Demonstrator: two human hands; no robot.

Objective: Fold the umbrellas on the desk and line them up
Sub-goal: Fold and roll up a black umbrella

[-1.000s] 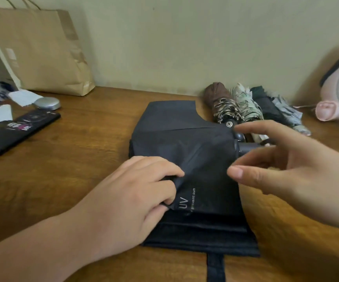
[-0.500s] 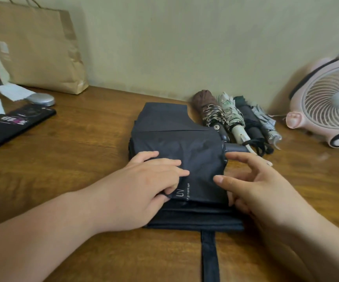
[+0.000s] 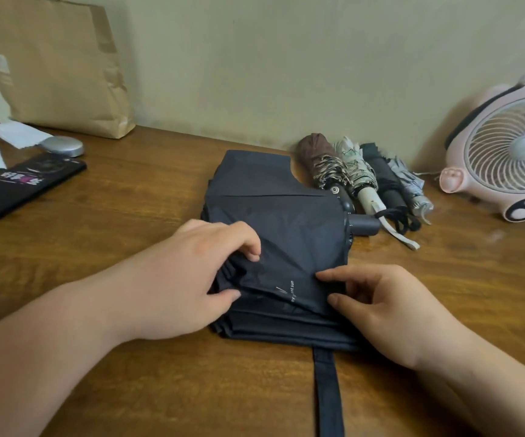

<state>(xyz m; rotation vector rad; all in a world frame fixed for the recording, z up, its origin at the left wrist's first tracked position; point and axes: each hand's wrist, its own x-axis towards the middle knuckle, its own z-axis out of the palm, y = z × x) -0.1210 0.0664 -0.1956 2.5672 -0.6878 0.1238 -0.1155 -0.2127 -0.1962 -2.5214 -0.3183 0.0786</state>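
Observation:
A dark navy umbrella lies collapsed and flat on the wooden desk, its fabric in loose panels, its handle pointing right and its strap trailing toward me. My left hand pinches a fold of the fabric at the left side. My right hand has its fingers curled on the fabric's lower right edge. Behind, against the wall, several folded umbrellas lie side by side: brown, white patterned, black and grey.
A pink desk fan stands at the right by the wall. A brown paper bag leans at the back left. A black phone, a silver oval object and white papers lie at the left.
My right hand came down from above the handle onto the fabric's lower right edge. My left hand kept its pinch and bunched the fold, creasing the printed panel.

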